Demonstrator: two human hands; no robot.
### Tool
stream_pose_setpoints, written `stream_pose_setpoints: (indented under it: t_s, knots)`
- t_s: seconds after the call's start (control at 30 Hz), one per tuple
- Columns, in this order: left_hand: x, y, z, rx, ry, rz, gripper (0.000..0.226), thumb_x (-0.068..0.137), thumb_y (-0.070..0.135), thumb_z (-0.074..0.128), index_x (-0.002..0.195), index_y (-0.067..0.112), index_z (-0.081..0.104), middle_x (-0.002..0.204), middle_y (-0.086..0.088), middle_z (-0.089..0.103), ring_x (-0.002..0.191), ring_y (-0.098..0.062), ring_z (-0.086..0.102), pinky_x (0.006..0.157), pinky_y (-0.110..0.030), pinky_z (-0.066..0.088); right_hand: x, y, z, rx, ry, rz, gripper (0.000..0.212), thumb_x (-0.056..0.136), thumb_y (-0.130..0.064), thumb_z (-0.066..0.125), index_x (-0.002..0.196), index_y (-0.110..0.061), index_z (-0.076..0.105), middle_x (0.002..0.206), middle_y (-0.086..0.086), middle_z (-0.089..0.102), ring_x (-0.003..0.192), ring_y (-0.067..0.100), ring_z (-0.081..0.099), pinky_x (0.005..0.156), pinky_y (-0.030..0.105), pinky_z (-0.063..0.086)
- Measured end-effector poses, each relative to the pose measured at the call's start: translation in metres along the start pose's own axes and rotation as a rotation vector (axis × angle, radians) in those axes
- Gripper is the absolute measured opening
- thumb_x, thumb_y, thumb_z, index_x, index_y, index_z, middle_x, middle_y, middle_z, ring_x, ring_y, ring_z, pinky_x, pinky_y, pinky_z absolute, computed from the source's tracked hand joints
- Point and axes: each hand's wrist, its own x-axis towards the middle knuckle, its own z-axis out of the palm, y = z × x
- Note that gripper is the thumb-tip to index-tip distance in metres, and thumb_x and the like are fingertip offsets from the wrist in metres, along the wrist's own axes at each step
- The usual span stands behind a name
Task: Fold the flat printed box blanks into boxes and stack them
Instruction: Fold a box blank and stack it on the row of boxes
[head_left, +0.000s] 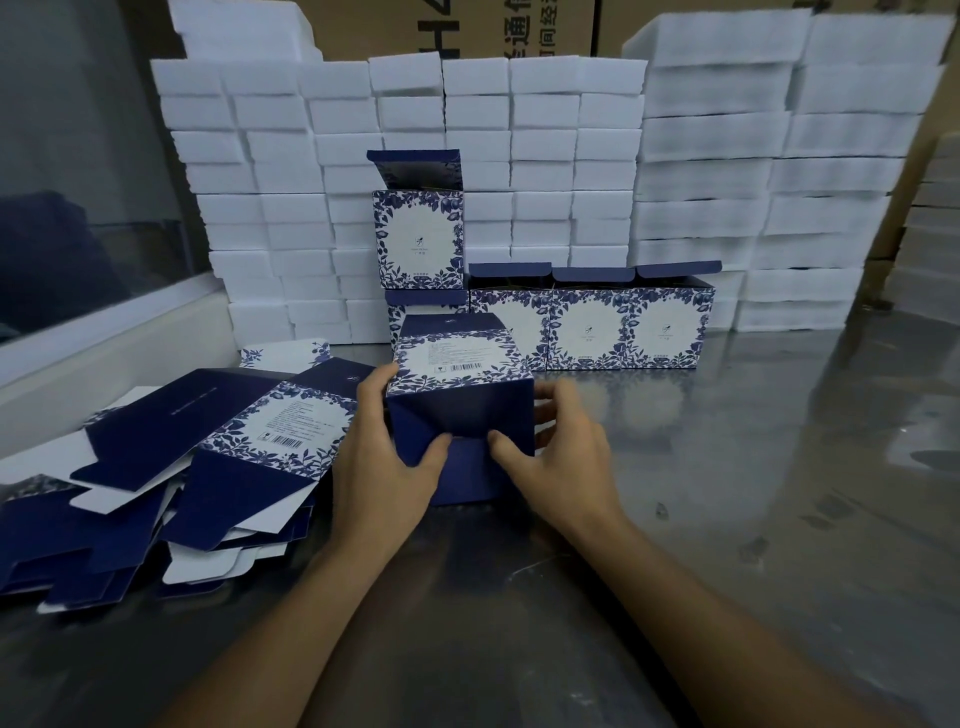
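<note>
Both hands grip the half-folded box (460, 405) on the counter (727, 493): the left hand (382, 457) and right hand (553, 457) press their thumbs on its dark bottom flaps. It lies on its side, barcode face up (the print is unreadable). Flat blanks (208, 447) lie left of the hands; finished boxes (587, 322) stand behind, lids open.

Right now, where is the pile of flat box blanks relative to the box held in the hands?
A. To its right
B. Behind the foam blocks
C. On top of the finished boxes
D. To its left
D: the flat blanks lie left of the held box, beside the left hand.
</note>
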Motion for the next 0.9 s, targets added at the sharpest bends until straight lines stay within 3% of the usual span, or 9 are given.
stream_pose_setpoints:
  t_s: [0.17, 0.3, 0.4, 0.63, 0.77, 0.9]
  knots:
    - [0.000, 0.000, 0.000, 0.038, 0.034, 0.009, 0.077, 0.073, 0.029, 0.084, 0.131, 0.039, 0.034, 0.124, 0.007, 0.061, 0.105, -0.023, 0.062, 0.080, -0.040, 0.053, -0.001, 0.001, 0.001, -0.026, 0.002, 0.003, 0.038, 0.079, -0.031, 0.076, 0.103, -0.035, 0.047, 0.090, -0.013, 0.063, 0.077, 0.001, 0.060, 0.066, 0.038, 0.056]
    - [-0.001, 0.001, 0.000, 0.044, 0.008, 0.030, 0.078, 0.075, 0.027, 0.082, 0.133, 0.040, 0.032, 0.130, 0.005, 0.059, 0.111, -0.021, 0.060, 0.084, -0.039, 0.051, -0.002, 0.001, 0.004, -0.034, 0.001, -0.009, 0.039, 0.081, -0.034, 0.075, 0.105, -0.037, 0.044, 0.099, -0.015, 0.061, 0.084, -0.001, 0.059, 0.070, 0.032, 0.054]
    - [-0.001, 0.003, 0.000, 0.057, -0.015, 0.032, 0.080, 0.075, 0.029, 0.081, 0.136, 0.041, 0.031, 0.132, 0.005, 0.058, 0.109, -0.022, 0.060, 0.081, -0.034, 0.048, -0.003, 0.000, 0.004, 0.027, -0.012, 0.008, 0.041, 0.080, -0.048, 0.072, 0.109, -0.036, 0.046, 0.104, -0.017, 0.063, 0.087, -0.002, 0.061, 0.074, 0.031, 0.056]
    - [-0.004, 0.013, -0.005, -0.121, -0.008, 0.037, 0.069, 0.073, 0.058, 0.067, 0.130, 0.040, 0.033, 0.121, 0.011, 0.062, 0.103, -0.014, 0.065, 0.080, -0.046, 0.056, -0.003, -0.007, 0.003, 0.180, 0.046, 0.062, 0.054, 0.079, -0.085, 0.044, 0.103, -0.038, 0.052, 0.100, -0.013, 0.066, 0.087, 0.003, 0.064, 0.082, 0.039, 0.055]
    - [-0.003, 0.011, -0.004, -0.222, -0.042, 0.050, 0.051, 0.080, 0.058, 0.060, 0.121, 0.039, 0.036, 0.110, 0.007, 0.065, 0.096, -0.012, 0.066, 0.076, -0.044, 0.054, -0.003, -0.007, 0.001, 0.197, 0.059, 0.086, 0.044, 0.082, -0.073, 0.051, 0.104, -0.034, 0.053, 0.100, -0.015, 0.066, 0.088, 0.003, 0.064, 0.082, 0.039, 0.055]
    - [-0.002, 0.013, -0.003, -0.217, 0.002, 0.020, 0.035, 0.083, 0.059, 0.053, 0.103, 0.035, 0.037, 0.095, 0.015, 0.061, 0.084, -0.001, 0.061, 0.068, -0.020, 0.047, -0.002, -0.007, 0.001, 0.219, 0.039, 0.110, 0.034, 0.081, -0.056, 0.052, 0.104, -0.031, 0.053, 0.103, -0.015, 0.067, 0.093, 0.005, 0.064, 0.085, 0.042, 0.054]
